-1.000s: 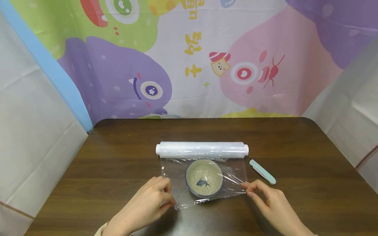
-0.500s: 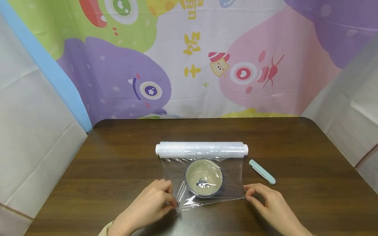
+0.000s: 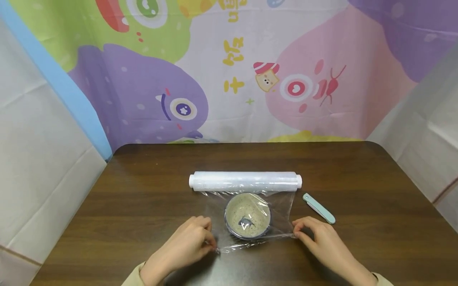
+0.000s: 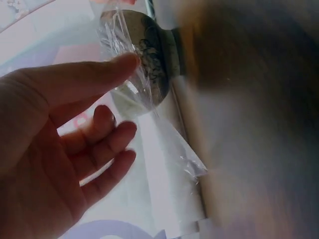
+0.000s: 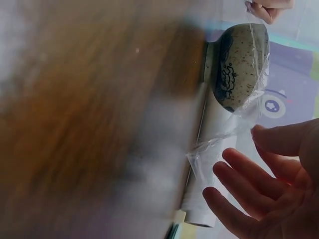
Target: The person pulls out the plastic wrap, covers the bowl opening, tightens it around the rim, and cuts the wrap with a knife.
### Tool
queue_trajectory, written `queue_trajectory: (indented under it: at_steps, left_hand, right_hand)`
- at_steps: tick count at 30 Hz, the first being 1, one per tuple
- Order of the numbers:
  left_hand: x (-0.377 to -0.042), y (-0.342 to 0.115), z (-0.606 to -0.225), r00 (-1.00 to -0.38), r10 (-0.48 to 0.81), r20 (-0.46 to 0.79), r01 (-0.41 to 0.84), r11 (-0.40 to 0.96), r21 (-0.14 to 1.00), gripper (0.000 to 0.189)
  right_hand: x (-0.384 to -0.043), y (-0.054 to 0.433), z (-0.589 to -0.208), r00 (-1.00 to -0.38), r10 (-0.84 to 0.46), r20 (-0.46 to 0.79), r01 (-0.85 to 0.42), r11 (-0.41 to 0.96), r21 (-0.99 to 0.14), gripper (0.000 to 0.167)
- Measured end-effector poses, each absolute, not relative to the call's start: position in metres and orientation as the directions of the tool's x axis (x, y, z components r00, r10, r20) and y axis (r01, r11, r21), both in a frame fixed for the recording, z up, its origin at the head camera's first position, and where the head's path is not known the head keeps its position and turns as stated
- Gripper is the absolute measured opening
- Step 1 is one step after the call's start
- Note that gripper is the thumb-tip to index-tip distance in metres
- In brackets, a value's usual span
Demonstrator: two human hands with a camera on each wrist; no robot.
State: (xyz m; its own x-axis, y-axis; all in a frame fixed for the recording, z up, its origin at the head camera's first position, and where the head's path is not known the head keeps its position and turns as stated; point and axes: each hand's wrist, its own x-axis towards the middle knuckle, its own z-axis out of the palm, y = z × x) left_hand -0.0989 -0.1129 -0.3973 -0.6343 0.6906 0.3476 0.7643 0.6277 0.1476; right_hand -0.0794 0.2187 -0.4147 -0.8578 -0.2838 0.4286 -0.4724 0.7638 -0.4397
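A speckled bowl (image 3: 247,212) with a blue fish inside stands on the table, clear plastic wrap (image 3: 280,214) stretched over its rim. Behind it lies the roll of plastic wrap (image 3: 245,181), the sheet still joined to it. My left hand (image 3: 187,240) pinches the sheet's near left corner, and my right hand (image 3: 318,240) pinches its near right corner. Both wrist views show the bowl's patterned side, with the film drawn from its rim to the thumb (image 4: 117,72) of the left hand and the thumb (image 5: 279,138) of the right.
A folded light-blue knife (image 3: 319,208) lies right of the bowl, beyond the right hand. The dark wooden table (image 3: 143,190) ends at a cartoon-printed cloth (image 3: 236,115) along the back. Pale cloth (image 3: 39,167) hangs at both sides.
My right hand has shifted slightly left and the left hand slightly right, with the film's near edge drawn narrower between them. The bowl, roll and knife have stayed in place.
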Motion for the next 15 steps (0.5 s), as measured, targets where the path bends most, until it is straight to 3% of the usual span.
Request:
queue_trajectory:
  at_steps: [8,15]
  left_hand:
    - [-0.11,-0.103,-0.401,-0.838,0.505,0.207,0.545,0.765,0.342,0.009]
    - [-0.116,-0.101,-0.409,-0.905,0.405,0.127,0.404,0.728,0.554,0.012]
  right_hand:
    - [-0.094,0.215,-0.417,-0.888,-0.251,0.385,-0.432,0.742,-0.513,0.015]
    - [-0.101,0.21,-0.417,-0.925,-0.217,0.313,-0.367,0.729,-0.578,0.012]
